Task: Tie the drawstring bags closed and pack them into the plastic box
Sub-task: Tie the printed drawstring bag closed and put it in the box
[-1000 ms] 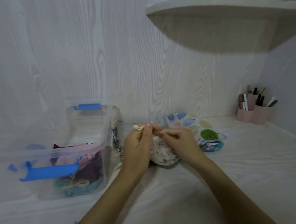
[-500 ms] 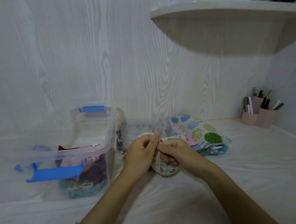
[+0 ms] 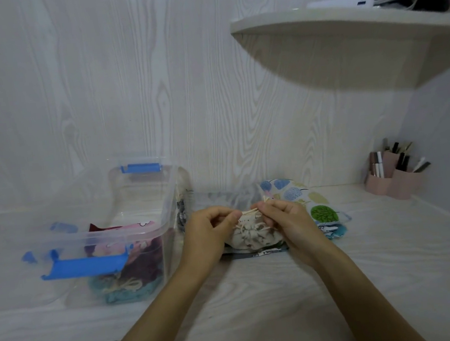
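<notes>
A small cream drawstring bag [image 3: 250,237] lies on the desk between my hands, its mouth gathered. My left hand [image 3: 210,230] and my right hand [image 3: 284,217] each pinch an end of its cream drawstring [image 3: 249,212], stretched taut between them above the bag. More flat bags lie behind it, one with coloured leaf prints [image 3: 304,198]. A clear plastic box [image 3: 141,234] with blue latches stands to the left and holds several bags, among them a teal one with a tied cord [image 3: 125,289].
A pink pen holder [image 3: 394,177] with pens stands at the back right by the wall. A rounded shelf [image 3: 342,27] juts out overhead on the right. The box's clear lid [image 3: 12,276] lies left of the box.
My hands have moved apart and pulled the drawstring out sideways. One second ago they were pinched together above the bag. The camera view has shifted slightly.
</notes>
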